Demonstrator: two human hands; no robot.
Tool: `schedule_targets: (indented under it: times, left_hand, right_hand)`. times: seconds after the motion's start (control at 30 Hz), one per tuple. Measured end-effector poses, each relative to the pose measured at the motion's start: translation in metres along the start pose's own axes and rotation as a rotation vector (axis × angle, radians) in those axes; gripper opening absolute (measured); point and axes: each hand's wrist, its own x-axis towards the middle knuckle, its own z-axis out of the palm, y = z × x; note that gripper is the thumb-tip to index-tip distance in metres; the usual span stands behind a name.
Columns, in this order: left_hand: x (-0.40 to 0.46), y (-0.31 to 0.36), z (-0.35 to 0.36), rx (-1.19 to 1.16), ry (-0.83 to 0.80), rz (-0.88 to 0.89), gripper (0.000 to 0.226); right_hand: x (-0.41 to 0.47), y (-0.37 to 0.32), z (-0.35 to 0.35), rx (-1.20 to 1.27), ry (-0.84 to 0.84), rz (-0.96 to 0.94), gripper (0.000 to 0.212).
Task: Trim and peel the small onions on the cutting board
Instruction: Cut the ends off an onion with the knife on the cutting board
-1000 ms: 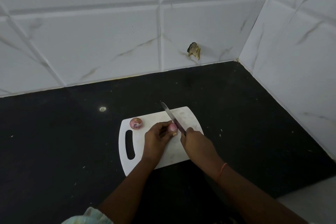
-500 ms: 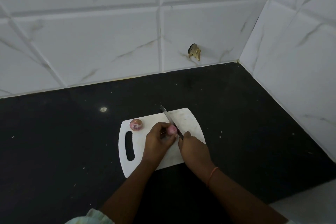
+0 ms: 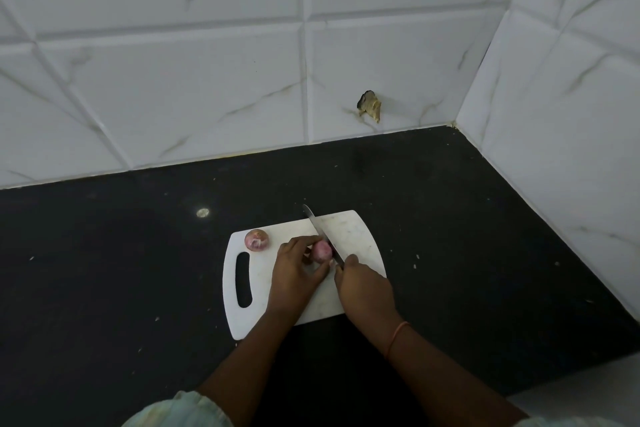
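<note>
A white cutting board (image 3: 356, 232) with a handle slot on its left lies on the black counter. My left hand (image 3: 294, 274) pinches a small pink onion (image 3: 322, 251) between thumb and fingers on the board. My right hand (image 3: 363, 288) grips the handle of a knife (image 3: 320, 231); its blade lies against the onion's right side and points up and left. A second small onion (image 3: 257, 238) sits loose near the board's top left corner.
The black counter (image 3: 485, 253) runs into a corner of white marble-look tiles at the back and right. A chipped hole (image 3: 370, 106) marks the back wall. A pale spot (image 3: 202, 212) and scattered crumbs lie on the counter.
My right hand and the knife have slid slightly left and back, bringing the blade tighter against the held onion. The loose onion has not moved.
</note>
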Motion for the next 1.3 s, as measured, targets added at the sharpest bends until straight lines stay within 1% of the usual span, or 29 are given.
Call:
schedule_targets:
  times: [0.23,0.33,0.4,0.5,0.57,0.63,0.7,0.8,0.87,0.93,0.97,1.1,1.2,1.3]
  left_hand:
    - [-0.001,0.000,0.000,-0.063,0.034,-0.005,0.041]
    - [-0.003,0.003,-0.002,-0.161,0.050,-0.028,0.041]
    - [-0.003,0.006,-0.004,-0.248,0.093,-0.069,0.041]
    - [-0.002,0.007,-0.006,-0.325,0.137,-0.136,0.048]
    - [-0.001,0.005,-0.005,-0.305,0.127,-0.114,0.051]
    - [-0.001,0.003,-0.005,-0.261,0.094,-0.073,0.045]
    - [-0.002,0.004,-0.005,-0.246,0.059,-0.071,0.035]
    - [-0.002,0.005,-0.004,-0.260,0.018,-0.085,0.029]
    - [-0.003,0.003,-0.002,-0.233,-0.009,-0.083,0.028]
    - [-0.003,0.003,0.000,-0.191,-0.017,-0.066,0.029]
    - [-0.003,0.003,0.000,-0.175,-0.024,-0.057,0.028]
    - [-0.002,0.005,0.000,-0.092,-0.069,-0.034,0.034]
    - [0.000,0.001,0.001,-0.066,-0.049,0.009,0.029]
    - [0.000,0.000,0.002,-0.081,-0.031,0.004,0.027]
  right_hand:
    - [0.000,0.001,-0.001,-0.003,-0.005,0.002,0.035]
    - [-0.001,0.002,-0.002,0.021,-0.009,-0.002,0.032]
    - [-0.001,0.003,-0.003,0.042,-0.017,-0.002,0.032]
    - [0.000,0.002,-0.005,0.053,-0.026,-0.001,0.032]
    - [-0.001,0.003,-0.005,0.041,-0.022,-0.003,0.033]
    - [-0.004,0.004,-0.006,0.041,-0.026,-0.003,0.034]
    - [-0.006,0.007,-0.006,0.055,-0.025,0.007,0.035]
    - [-0.007,0.017,-0.010,0.114,-0.012,0.077,0.037]
    - [-0.010,0.028,-0.013,0.162,0.079,0.120,0.035]
    - [-0.015,0.038,-0.017,0.186,0.198,0.118,0.029]
    - [-0.017,0.042,-0.018,0.177,0.221,0.106,0.026]
    - [-0.017,0.049,-0.022,0.163,0.236,0.091,0.022]
    - [-0.017,0.049,-0.024,0.169,0.234,0.109,0.023]
    - [-0.015,0.055,-0.025,0.193,0.230,0.130,0.023]
